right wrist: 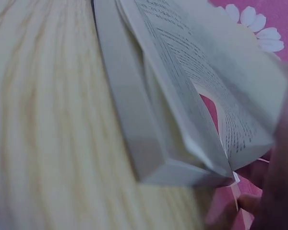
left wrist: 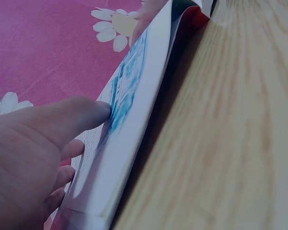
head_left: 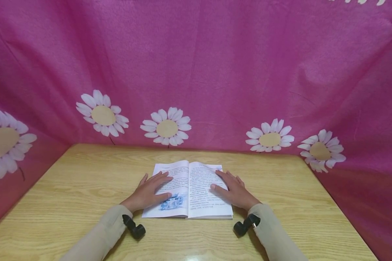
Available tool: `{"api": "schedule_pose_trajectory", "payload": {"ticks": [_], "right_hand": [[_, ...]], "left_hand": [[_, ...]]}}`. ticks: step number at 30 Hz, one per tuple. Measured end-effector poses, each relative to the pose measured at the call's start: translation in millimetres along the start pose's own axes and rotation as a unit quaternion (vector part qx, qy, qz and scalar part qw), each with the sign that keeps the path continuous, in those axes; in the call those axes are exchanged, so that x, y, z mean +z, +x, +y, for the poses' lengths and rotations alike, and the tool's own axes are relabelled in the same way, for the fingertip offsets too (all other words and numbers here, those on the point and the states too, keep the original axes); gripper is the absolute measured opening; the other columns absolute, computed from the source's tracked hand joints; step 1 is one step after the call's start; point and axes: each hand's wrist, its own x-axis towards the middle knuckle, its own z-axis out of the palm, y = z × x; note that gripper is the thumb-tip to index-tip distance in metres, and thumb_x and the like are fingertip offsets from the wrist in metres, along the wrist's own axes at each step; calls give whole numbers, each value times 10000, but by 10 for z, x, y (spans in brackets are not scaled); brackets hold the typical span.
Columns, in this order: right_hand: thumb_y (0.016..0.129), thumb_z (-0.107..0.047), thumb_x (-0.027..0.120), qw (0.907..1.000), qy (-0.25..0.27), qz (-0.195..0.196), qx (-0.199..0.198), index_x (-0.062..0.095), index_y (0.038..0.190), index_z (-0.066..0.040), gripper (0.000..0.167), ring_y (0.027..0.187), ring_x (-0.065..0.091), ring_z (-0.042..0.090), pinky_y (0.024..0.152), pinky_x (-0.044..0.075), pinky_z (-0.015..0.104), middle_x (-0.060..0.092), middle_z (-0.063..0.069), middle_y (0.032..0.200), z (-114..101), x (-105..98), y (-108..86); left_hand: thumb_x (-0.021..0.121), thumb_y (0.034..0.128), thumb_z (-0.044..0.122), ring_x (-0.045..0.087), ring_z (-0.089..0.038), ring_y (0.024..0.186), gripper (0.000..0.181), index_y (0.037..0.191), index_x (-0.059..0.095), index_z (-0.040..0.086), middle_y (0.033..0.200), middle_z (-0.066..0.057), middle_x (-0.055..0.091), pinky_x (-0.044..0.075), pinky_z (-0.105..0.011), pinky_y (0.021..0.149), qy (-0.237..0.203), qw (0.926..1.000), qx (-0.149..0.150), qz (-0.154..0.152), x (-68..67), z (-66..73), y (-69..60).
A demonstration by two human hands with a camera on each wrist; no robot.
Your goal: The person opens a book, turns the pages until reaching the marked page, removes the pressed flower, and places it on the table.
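An open book (head_left: 204,206) lies on the wooden table, with printed text on both pages and a blue building picture (head_left: 172,202) at the lower left. My left hand (head_left: 148,192) rests on the left page with its fingers spread; its thumb touches the picture in the left wrist view. At the right edge is my right hand (head_left: 236,192). In the right wrist view a page (right wrist: 240,72) bends up from the thick stack below, its outer edge held between the thumb and the fingers. Part of that hand is dark and blurred there.
Around the book spreads the light wooden table (head_left: 85,181). A pink curtain (head_left: 215,72) with large white daisies hangs behind the table and along its sides. Black wrist cameras (head_left: 135,227) sit on both beige sleeves.
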Motion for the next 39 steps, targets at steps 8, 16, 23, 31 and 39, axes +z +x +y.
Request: {"api": "schedule_pose_trajectory", "payload": {"ticks": [8, 16, 23, 31, 39], "right_hand": [[1007, -580, 201, 9964, 841, 97, 50, 362, 1498, -158, 667, 1471, 132, 277, 1159, -50, 496, 338, 32, 1544, -5, -22, 13], [1043, -414, 248, 9829, 1808, -66, 340, 366, 1488, -270, 483, 1463, 143, 151, 1160, -115, 425, 401, -102, 1495, 55, -51, 3], [925, -86, 324, 9809, 1915, -327, -38, 325, 1510, -172, 591, 1469, 111, 165, 1161, -123, 436, 416, -52, 1492, 86, -92, 6], [912, -45, 352, 9845, 1695, -445, 4, 297, 1524, -215, 638, 1474, 74, 158, 1163, -125, 429, 397, -97, 1498, 86, -114, 1], [944, -43, 369, 9894, 1395, -350, -182, 332, 1512, -188, 588, 1469, 130, 212, 1165, -105, 463, 396, -20, 1509, 80, -113, -19]], "left_hand": [[651, 877, 483, 183, -270, 1461, 624, 1425, 484, 236, 1549, -24, 335, -62, -558, 1153, 11, 10000, 34, -14, -5, -1, -2], [653, 873, 490, 189, -271, 1460, 628, 1423, 488, 237, 1549, -21, 336, -59, -562, 1152, 0, 10000, 28, -5, -2, 2, -4], [656, 871, 489, 194, -277, 1458, 629, 1421, 490, 231, 1548, -29, 337, -53, -570, 1151, -17, 10000, 34, -1, -11, 16, -8], [656, 874, 481, 195, -280, 1458, 624, 1420, 490, 230, 1546, -32, 341, -47, -571, 1151, 8, 10000, 37, 15, -18, 18, -5], [650, 873, 498, 194, -276, 1458, 627, 1420, 491, 235, 1549, -30, 336, -57, -565, 1152, -21, 10000, 20, -20, -13, 10, -3]]}}
